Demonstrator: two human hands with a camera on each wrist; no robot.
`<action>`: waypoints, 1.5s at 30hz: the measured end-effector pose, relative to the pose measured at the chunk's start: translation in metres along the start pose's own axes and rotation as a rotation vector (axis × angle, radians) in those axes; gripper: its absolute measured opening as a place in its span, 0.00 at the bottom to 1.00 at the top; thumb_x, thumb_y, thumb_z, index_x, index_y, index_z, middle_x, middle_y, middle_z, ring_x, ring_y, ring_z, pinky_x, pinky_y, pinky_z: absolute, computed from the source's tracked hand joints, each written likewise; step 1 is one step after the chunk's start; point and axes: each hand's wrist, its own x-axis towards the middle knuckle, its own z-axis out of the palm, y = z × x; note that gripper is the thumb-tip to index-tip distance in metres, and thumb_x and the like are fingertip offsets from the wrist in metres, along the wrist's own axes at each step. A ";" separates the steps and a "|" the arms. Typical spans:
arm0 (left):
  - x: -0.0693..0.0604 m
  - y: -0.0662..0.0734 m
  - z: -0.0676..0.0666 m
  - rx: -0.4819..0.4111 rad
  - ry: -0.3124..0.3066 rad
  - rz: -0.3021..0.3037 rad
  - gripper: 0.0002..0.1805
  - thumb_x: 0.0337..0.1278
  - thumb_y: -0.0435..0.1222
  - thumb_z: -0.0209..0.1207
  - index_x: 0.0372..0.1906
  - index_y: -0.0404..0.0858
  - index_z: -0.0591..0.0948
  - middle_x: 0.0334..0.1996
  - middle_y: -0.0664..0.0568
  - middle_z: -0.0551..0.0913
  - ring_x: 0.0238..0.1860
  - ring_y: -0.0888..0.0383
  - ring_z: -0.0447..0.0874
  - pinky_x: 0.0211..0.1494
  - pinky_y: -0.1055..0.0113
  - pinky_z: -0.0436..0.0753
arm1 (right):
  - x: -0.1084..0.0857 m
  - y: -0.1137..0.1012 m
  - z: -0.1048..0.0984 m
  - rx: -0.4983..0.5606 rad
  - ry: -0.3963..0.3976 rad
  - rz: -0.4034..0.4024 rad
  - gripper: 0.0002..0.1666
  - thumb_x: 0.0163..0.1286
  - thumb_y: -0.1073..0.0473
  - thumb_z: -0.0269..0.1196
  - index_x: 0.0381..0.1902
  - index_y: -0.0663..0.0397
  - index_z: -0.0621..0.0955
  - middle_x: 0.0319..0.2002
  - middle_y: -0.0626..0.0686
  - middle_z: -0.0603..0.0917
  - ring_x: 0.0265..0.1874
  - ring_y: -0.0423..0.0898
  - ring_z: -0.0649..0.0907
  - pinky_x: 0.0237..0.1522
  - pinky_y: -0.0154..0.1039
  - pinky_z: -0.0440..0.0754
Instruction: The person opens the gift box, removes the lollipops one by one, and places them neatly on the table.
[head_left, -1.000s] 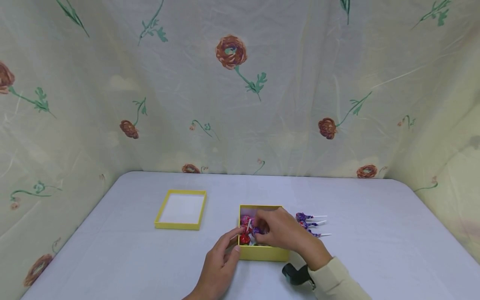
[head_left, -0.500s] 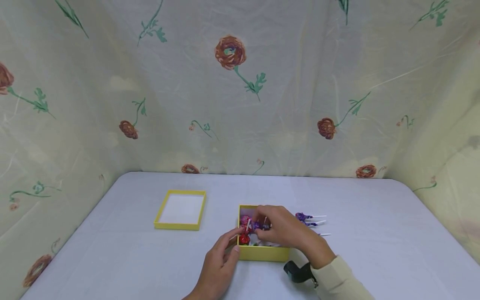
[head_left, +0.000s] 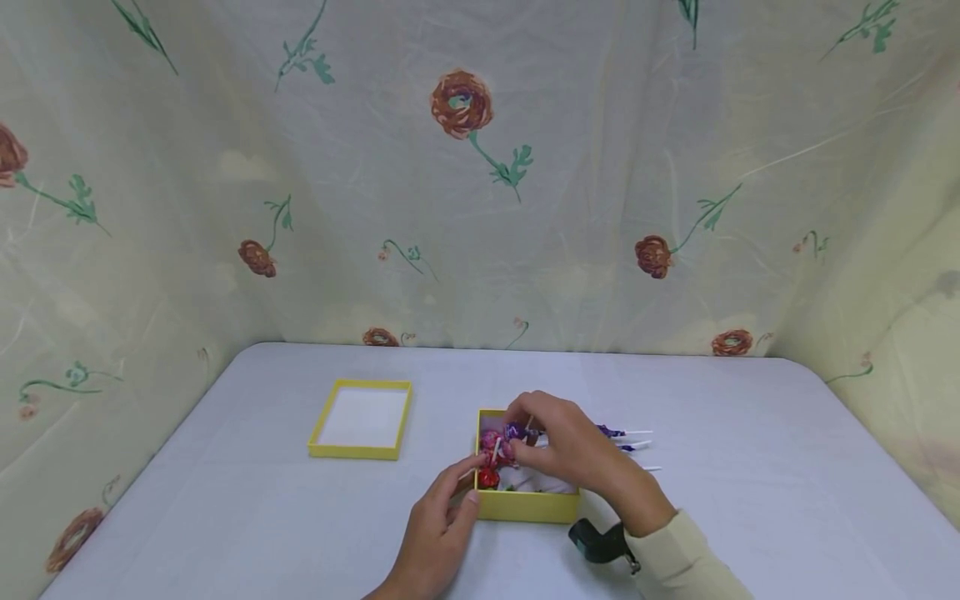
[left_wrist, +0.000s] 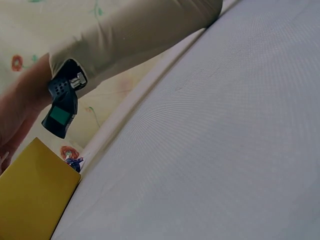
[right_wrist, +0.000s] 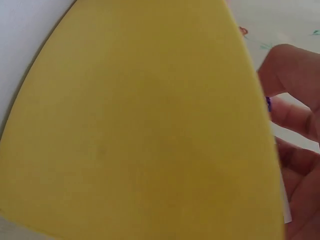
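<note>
In the head view a yellow box [head_left: 528, 507] stands at the front middle of the table, several wrapped lollipops inside. My right hand [head_left: 562, 442] reaches over it from the right and pinches a purple lollipop [head_left: 515, 431] between thumb and fingers. A red lollipop [head_left: 488, 478] and pink ones [head_left: 491, 442] lie along the left wall, one white stick pointing up. My left hand [head_left: 438, 521] rests against the box's left side, fingertips at the rim and thumb near the front corner. In the right wrist view the yellow wall [right_wrist: 140, 120] hides most of the box's contents.
The yellow-rimmed lid [head_left: 354, 453] lies upturned to the left, farther back. More purple lollipops [head_left: 611, 431] lie on the table right of the box, partly behind my right hand. A black wrist device [head_left: 597, 543] hangs under my right wrist. A flowered curtain [head_left: 555, 275] surrounds the table.
My right hand has shifted toward the back of the box with the purple lollipop, uncovering white material at its front right. The left hand has stayed in place.
</note>
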 end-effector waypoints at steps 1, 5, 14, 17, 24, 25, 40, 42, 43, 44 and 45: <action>0.000 0.000 0.000 0.004 -0.001 -0.008 0.21 0.72 0.37 0.47 0.66 0.53 0.68 0.66 0.55 0.69 0.65 0.51 0.71 0.56 0.63 0.80 | 0.000 -0.001 0.000 -0.003 0.012 -0.012 0.15 0.60 0.62 0.68 0.45 0.52 0.79 0.39 0.44 0.81 0.37 0.39 0.79 0.41 0.35 0.83; 0.001 0.000 0.000 0.019 0.000 -0.015 0.21 0.72 0.37 0.47 0.66 0.53 0.69 0.66 0.55 0.69 0.64 0.51 0.71 0.56 0.63 0.80 | 0.001 -0.004 0.000 -0.002 0.055 -0.029 0.16 0.60 0.61 0.69 0.46 0.52 0.80 0.41 0.44 0.81 0.39 0.38 0.79 0.44 0.33 0.83; -0.001 0.000 -0.001 -0.003 0.001 0.011 0.21 0.72 0.37 0.47 0.67 0.51 0.69 0.66 0.54 0.69 0.65 0.50 0.71 0.57 0.63 0.80 | 0.001 -0.008 0.002 0.000 0.059 -0.095 0.14 0.62 0.61 0.67 0.47 0.53 0.80 0.43 0.44 0.82 0.39 0.37 0.79 0.44 0.32 0.83; -0.001 -0.001 -0.001 -0.001 0.006 0.031 0.21 0.72 0.36 0.48 0.67 0.49 0.69 0.66 0.53 0.70 0.64 0.50 0.71 0.56 0.64 0.80 | 0.001 -0.007 0.001 -0.017 0.049 -0.108 0.14 0.61 0.61 0.68 0.46 0.51 0.81 0.42 0.45 0.82 0.39 0.37 0.79 0.43 0.33 0.83; -0.001 -0.004 0.000 0.012 0.018 0.052 0.21 0.72 0.36 0.48 0.67 0.47 0.69 0.65 0.53 0.70 0.63 0.51 0.73 0.55 0.68 0.80 | -0.001 -0.008 -0.003 -0.026 -0.007 -0.067 0.15 0.61 0.61 0.68 0.46 0.47 0.81 0.42 0.43 0.82 0.39 0.37 0.79 0.43 0.32 0.83; -0.001 -0.004 0.000 0.009 0.020 0.054 0.21 0.72 0.35 0.48 0.67 0.47 0.69 0.65 0.53 0.71 0.63 0.51 0.73 0.55 0.68 0.80 | -0.001 -0.008 -0.004 -0.030 -0.017 -0.063 0.15 0.61 0.61 0.68 0.46 0.47 0.81 0.42 0.44 0.82 0.39 0.37 0.79 0.43 0.32 0.83; 0.000 0.000 0.001 0.018 -0.008 -0.005 0.21 0.73 0.37 0.46 0.68 0.49 0.67 0.67 0.54 0.69 0.65 0.52 0.71 0.57 0.66 0.79 | -0.005 -0.004 -0.016 -0.116 -0.045 -0.029 0.14 0.59 0.62 0.70 0.43 0.49 0.81 0.40 0.44 0.82 0.36 0.38 0.80 0.41 0.34 0.83; 0.000 -0.001 0.001 0.019 -0.010 -0.017 0.21 0.73 0.38 0.46 0.68 0.50 0.67 0.66 0.56 0.68 0.65 0.53 0.70 0.58 0.66 0.78 | -0.005 -0.003 -0.018 -0.126 -0.037 -0.023 0.14 0.58 0.62 0.70 0.43 0.49 0.81 0.39 0.44 0.82 0.36 0.38 0.80 0.41 0.34 0.83; 0.000 -0.001 0.001 0.021 -0.010 -0.019 0.21 0.73 0.38 0.46 0.68 0.50 0.67 0.66 0.56 0.68 0.65 0.53 0.70 0.58 0.66 0.78 | -0.006 -0.002 -0.020 -0.130 -0.033 -0.021 0.14 0.58 0.62 0.69 0.43 0.50 0.81 0.39 0.43 0.82 0.36 0.38 0.80 0.41 0.34 0.83; 0.001 -0.001 0.001 0.019 -0.011 -0.022 0.21 0.73 0.38 0.46 0.68 0.50 0.67 0.66 0.56 0.68 0.65 0.54 0.70 0.58 0.66 0.78 | -0.006 -0.002 -0.021 -0.133 -0.028 -0.020 0.14 0.58 0.62 0.69 0.43 0.50 0.81 0.39 0.43 0.82 0.36 0.38 0.80 0.41 0.34 0.83; 0.001 -0.002 0.001 0.018 -0.010 -0.021 0.21 0.73 0.38 0.46 0.68 0.50 0.67 0.66 0.57 0.69 0.65 0.54 0.70 0.58 0.66 0.78 | -0.007 -0.001 -0.022 -0.134 -0.024 -0.019 0.14 0.58 0.62 0.69 0.43 0.51 0.81 0.39 0.43 0.82 0.36 0.38 0.80 0.41 0.34 0.83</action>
